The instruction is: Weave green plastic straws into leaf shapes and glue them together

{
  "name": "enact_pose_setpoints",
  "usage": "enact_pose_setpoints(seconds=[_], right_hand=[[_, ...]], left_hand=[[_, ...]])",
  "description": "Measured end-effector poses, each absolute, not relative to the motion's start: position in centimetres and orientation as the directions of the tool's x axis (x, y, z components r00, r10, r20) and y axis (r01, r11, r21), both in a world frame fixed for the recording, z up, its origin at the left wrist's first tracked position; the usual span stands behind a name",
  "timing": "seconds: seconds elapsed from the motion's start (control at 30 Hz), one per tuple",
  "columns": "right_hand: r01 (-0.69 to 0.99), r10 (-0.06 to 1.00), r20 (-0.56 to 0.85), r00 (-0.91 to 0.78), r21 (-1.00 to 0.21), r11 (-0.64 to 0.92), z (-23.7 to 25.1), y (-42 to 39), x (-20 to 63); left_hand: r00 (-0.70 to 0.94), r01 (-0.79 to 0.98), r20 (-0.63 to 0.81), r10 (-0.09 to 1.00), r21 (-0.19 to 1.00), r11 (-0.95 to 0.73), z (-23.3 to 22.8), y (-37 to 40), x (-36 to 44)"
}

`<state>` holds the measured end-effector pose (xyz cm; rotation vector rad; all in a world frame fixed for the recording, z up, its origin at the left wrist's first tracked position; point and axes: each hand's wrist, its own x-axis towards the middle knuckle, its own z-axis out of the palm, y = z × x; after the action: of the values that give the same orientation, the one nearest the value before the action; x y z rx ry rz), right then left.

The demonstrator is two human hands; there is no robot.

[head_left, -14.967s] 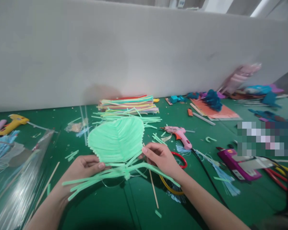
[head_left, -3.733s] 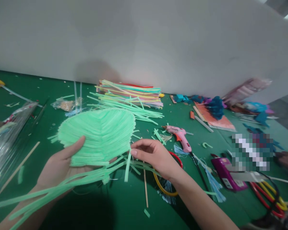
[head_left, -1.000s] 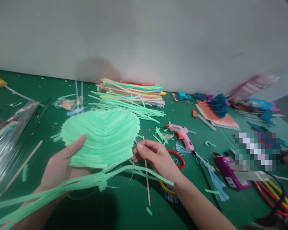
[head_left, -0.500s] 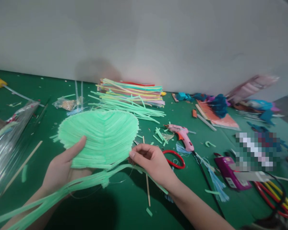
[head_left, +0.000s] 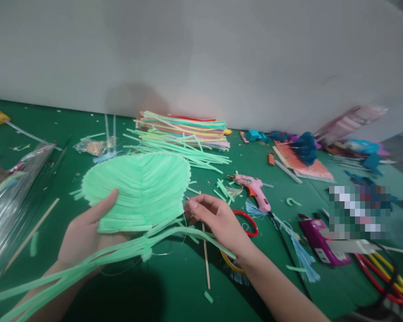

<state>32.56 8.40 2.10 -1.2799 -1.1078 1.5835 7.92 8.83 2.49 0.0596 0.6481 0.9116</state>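
A broad leaf shape of pale green pipe cleaners with a scalloped edge rests in my left hand, its thumb lying across the front. Below it, a bundle of long green pipe-cleaner stems crosses over my left wrist and has a knot. My right hand is closed in a pinch at the leaf's lower right edge. A fine clear thread loops near those fingertips, but what they pinch is too small to make out. Behind my right hand lie red-handled scissors, partly covered.
A pile of coloured pipe cleaners lies along the wall. To the right are a pink glue gun, a purple device and more scissors. Clear plastic wrap and a wooden stick lie at left.
The leaf has tilted and shifted slightly left in my left hand. My right fingertips have moved a little away from its edge, and a thread loop now shows beside them.
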Motion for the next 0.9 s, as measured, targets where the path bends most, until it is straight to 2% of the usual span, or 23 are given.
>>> enact_pose_setpoints(seconds=[0.1, 0.2, 0.37, 0.43, 0.63, 0.8, 0.9], right_hand=[[-0.119, 0.959, -0.23, -0.167, -0.961, -0.251, 1.6, 8.4, 32.6], [-0.165, 0.967, -0.181, -0.177, -0.963, -0.211, 1.6, 8.3, 32.5], [-0.053, 0.939, -0.226, -0.259, -0.968, -0.247, 2.7, 7.9, 32.1], [-0.051, 0.927, -0.249, -0.281, -0.961, -0.273, 2.8, 7.9, 32.0], [-0.215, 0.95, -0.19, -0.249, -0.945, -0.246, 1.7, 8.1, 32.1], [-0.048, 0.951, -0.185, -0.249, -0.978, -0.203, 2.2, 7.9, 32.0], [0.004, 0.941, -0.207, -0.268, -0.977, -0.214, 2.5, 7.7, 31.9]], left_hand=[[0.472, -0.717, -0.464, 0.75, 0.293, 0.632, 1.9, 8.9, 7.8], [0.436, -0.751, -0.418, 0.797, 0.319, 0.578, 1.5, 8.8, 7.8], [0.476, -0.725, -0.463, 0.748, 0.275, 0.631, 1.6, 8.8, 8.1], [0.444, -0.739, -0.459, 0.769, 0.297, 0.604, 1.7, 8.9, 8.3], [0.389, -0.762, -0.428, 0.816, 0.347, 0.546, 1.5, 8.7, 8.4], [0.31, -0.784, -0.459, 0.833, 0.372, 0.497, 2.0, 8.4, 8.6], [0.322, -0.782, -0.452, 0.832, 0.368, 0.503, 1.9, 8.5, 8.6]])
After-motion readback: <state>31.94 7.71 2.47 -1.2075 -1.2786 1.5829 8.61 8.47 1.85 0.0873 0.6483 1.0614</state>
